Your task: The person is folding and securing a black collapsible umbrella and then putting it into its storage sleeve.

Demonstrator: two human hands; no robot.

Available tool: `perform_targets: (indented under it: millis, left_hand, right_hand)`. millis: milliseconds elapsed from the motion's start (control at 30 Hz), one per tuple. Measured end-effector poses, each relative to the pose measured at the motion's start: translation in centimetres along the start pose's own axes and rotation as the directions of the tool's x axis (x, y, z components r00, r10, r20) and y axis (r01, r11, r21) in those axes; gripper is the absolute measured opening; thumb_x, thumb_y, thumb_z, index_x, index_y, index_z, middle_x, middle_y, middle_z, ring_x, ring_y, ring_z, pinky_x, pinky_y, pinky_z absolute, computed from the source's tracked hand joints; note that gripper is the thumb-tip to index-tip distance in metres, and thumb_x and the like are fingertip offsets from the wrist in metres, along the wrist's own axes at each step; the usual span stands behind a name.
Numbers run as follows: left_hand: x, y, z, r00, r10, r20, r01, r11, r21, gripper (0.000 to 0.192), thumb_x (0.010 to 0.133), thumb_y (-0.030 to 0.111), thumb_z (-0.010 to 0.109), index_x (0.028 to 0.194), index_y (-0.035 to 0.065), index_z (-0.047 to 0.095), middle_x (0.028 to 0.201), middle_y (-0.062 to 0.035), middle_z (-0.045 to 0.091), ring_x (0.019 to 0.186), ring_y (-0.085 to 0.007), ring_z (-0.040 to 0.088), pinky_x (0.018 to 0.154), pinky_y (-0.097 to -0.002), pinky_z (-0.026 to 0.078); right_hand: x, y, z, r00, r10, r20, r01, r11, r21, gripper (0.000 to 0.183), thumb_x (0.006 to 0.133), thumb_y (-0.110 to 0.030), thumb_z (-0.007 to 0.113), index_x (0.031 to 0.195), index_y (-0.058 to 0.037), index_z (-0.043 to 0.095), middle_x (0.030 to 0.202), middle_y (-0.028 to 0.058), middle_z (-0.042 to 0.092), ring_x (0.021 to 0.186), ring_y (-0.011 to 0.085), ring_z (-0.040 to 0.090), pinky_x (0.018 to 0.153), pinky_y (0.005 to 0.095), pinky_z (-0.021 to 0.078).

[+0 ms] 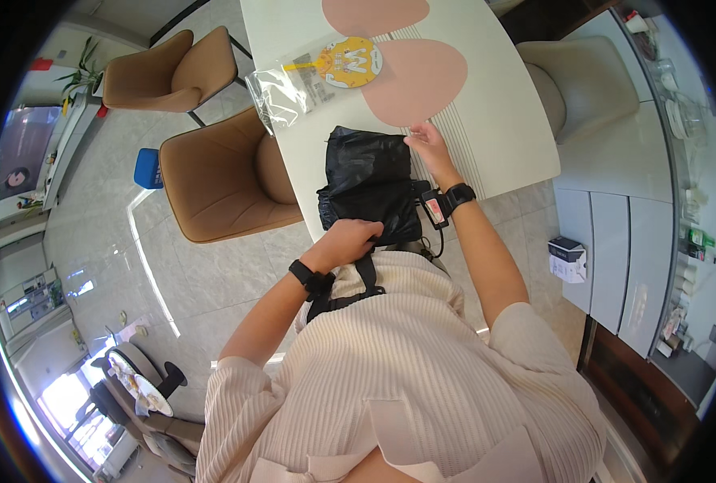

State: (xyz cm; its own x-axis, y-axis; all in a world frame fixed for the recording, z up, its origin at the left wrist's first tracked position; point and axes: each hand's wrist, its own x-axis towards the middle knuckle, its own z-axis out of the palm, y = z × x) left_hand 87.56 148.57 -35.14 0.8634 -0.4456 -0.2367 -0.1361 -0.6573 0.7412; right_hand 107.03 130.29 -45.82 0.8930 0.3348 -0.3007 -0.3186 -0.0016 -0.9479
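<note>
A black plastic bag lies creased across the near edge of the white table, its lower part reaching towards my lap. My left hand has its fingers curled on the bag's near edge, gripping it. At the bag's far right corner is my right hand, thumb and forefinger close together on or beside the corner; whether they pinch the plastic I cannot tell. Beyond the bag lies a round yellow hand fan with a clear plastic sleeve.
Two pink oval placemats lie on the table. Brown chairs stand at left, a beige chair at right. A blue box is behind the nearer brown chair. A small white and black box stands by the cabinet.
</note>
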Motion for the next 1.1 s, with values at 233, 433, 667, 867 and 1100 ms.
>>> perform_targets:
  millis: [233,433,667,867,1100]
  left_hand:
    - [0.5,0.0,0.5,0.999,0.035,0.027,-0.036,0.999,0.039,0.015,0.077,0.007,0.061,0.090,0.0055,0.053,0.084,-0.0140,0.062,0.084,-0.0344,0.060,0.071,-0.0426,0.048]
    - [0.6,0.4,0.1,0.989,0.110,-0.095,-0.097,0.987,0.129,0.016,0.074,0.006,0.063,0.087,0.0058,0.053,0.086,-0.0113,0.059,0.088,-0.0313,0.058,0.075,-0.0410,0.047]
    - [1.2,1.0,-2.1,0.958,0.058,-0.282,0.029,0.956,0.292,0.021,0.070,0.002,0.064,0.089,0.0060,0.056,0.104,-0.0098,0.054,0.106,-0.0278,0.050,0.089,-0.0388,0.041]
    - [2.8,0.8,-2.8,0.883,0.172,-0.436,0.063,0.878,0.474,0.024,0.072,0.004,0.064,0.096,0.0060,0.060,0.128,-0.0164,0.049,0.128,-0.0335,0.039,0.109,-0.0485,0.027]
    - [3.0,-0.5,-1.6,0.913,0.193,-0.360,0.044,0.829,0.557,0.024,0.074,0.006,0.061,0.098,0.0070,0.063,0.110,-0.0121,0.058,0.107,-0.0273,0.053,0.101,-0.0457,0.035]
  right_hand:
    - [1.9,-4.4,5.3,0.783,-0.470,0.407,0.618,0.523,-0.586,0.043,0.071,-0.019,0.072,0.111,-0.0083,0.060,0.113,0.0130,0.061,0.110,0.0303,0.054,0.095,0.0433,0.0401]
    - [3.0,-5.6,6.3,0.738,-0.432,0.518,0.669,0.367,-0.647,0.005,0.076,-0.013,0.065,0.076,-0.0077,0.065,0.079,0.0079,0.064,0.088,0.0277,0.058,0.079,0.0405,0.0443]
    - [-2.9,-7.6,5.8,0.765,-0.379,0.521,0.641,0.530,-0.555,0.010,0.079,-0.012,0.063,0.081,-0.0029,0.060,0.080,0.0152,0.064,0.078,0.0358,0.060,0.070,0.0441,0.0469]
    - [-6.8,-6.0,4.9,0.681,-0.351,0.642,0.725,0.446,-0.525,0.007,0.079,-0.010,0.061,0.083,-0.0042,0.059,0.082,0.0111,0.062,0.082,0.0327,0.059,0.075,0.0424,0.0447]
    - [-7.9,-5.5,4.4,0.750,-0.388,0.536,0.660,0.493,-0.567,0.008,0.080,-0.009,0.061,0.085,-0.0046,0.057,0.084,0.0105,0.061,0.085,0.0311,0.058,0.078,0.0406,0.0436]
